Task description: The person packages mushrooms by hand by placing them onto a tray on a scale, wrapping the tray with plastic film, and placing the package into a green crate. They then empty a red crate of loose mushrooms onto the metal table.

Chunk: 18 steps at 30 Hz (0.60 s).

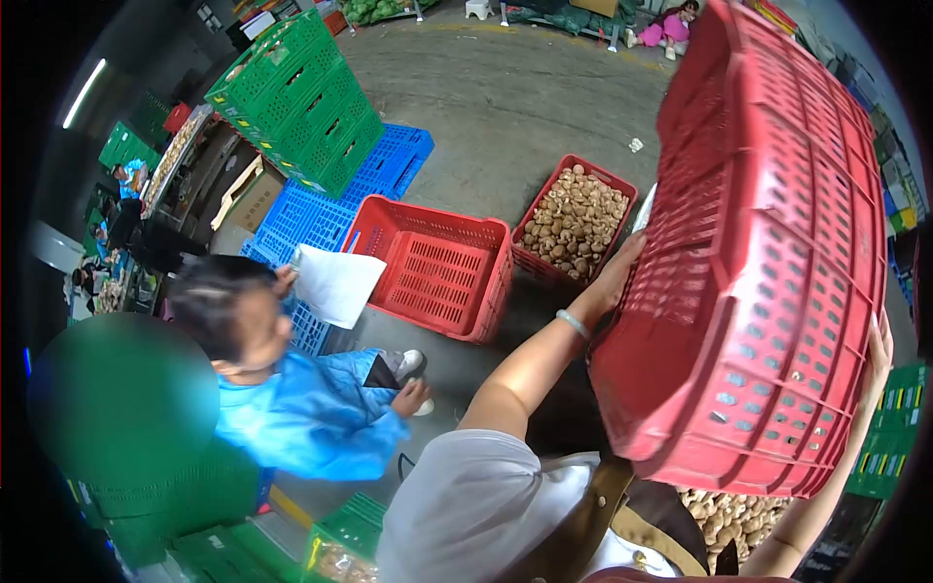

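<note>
A large red plastic crate (768, 282) is held up on its side in front of me, its open top facing left. My left hand (622, 272) is closed at its left edge, the fingers partly hidden behind the crate. My right hand (880, 355) presses against the outer right side, with only some fingers showing. A white edge (646, 206) shows beside my left hand; what it is I cannot make out. Below the raised crate lie brown mushrooms (734, 525). Ahead on the floor stands a red crate of mushrooms (573, 223).
Left of the mushroom crate, another red crate (432, 277) shows its slatted bottom. A person in blue (311, 408) stands close on my left with a white sheet (335, 282). Green crates (311, 107) are stacked on blue pallets (389, 165). Someone in pink (666, 29) sits far back.
</note>
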Tool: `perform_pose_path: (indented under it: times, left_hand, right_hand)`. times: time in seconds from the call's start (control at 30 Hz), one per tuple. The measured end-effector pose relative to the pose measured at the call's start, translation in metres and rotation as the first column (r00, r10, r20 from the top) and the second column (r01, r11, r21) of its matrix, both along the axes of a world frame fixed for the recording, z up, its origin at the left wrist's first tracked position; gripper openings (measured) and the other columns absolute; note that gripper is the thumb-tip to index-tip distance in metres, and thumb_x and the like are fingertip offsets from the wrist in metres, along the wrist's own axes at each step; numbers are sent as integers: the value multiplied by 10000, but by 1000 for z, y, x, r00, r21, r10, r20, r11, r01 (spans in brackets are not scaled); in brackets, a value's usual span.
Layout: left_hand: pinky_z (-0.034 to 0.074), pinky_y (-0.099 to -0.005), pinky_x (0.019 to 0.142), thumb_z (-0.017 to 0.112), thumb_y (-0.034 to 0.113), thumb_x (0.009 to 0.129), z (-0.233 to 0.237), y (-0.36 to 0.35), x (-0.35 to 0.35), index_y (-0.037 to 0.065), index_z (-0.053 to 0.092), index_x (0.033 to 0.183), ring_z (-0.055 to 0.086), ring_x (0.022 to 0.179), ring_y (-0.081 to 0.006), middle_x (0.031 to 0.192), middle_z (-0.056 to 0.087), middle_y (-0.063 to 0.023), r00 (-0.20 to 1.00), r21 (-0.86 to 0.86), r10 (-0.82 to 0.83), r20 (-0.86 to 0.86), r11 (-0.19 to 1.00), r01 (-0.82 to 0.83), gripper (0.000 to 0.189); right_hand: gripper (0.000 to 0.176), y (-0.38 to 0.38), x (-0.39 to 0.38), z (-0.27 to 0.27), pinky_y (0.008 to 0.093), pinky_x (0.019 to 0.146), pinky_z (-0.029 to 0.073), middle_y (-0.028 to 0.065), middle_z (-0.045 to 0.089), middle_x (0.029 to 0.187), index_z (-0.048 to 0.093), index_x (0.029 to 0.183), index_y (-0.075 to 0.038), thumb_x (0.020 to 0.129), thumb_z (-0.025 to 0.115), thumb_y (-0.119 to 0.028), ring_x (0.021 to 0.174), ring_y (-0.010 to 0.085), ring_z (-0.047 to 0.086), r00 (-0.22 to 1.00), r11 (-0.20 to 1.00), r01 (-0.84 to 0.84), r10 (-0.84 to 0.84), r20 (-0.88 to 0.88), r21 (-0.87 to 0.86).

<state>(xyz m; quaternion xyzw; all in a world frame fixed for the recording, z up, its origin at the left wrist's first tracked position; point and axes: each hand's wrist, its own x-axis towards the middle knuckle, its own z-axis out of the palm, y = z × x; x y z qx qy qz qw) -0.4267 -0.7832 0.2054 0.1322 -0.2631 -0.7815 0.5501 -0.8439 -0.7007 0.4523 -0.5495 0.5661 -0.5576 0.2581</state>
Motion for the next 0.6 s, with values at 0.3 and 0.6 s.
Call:
perform_pose_path:
  times: [0.3,0.6]
  left_hand:
    - [484,-282,810,584,338,1003,-119,-2,143,138,485,1424,598,955,-99,1103,656,10,908,93,352,227,920,-380,477]
    - [448,-299,954,490,289,1052,-37,94,331,29,538,1329,600,1076,-148,1229,633,-96,323,11,759,565,385,-923,383]
  right_hand:
    - [482,-122,267,14,307,1040,410,162,601,1304,486,1354,105,950,550,-150,1201,194,569,834,837,-525,542,-105,153]
    - [390,-199,576,-102,479,847,519,346,643,964,573,1173,68,864,646,-158,963,444,652,297,586,-766,686,-664,263]
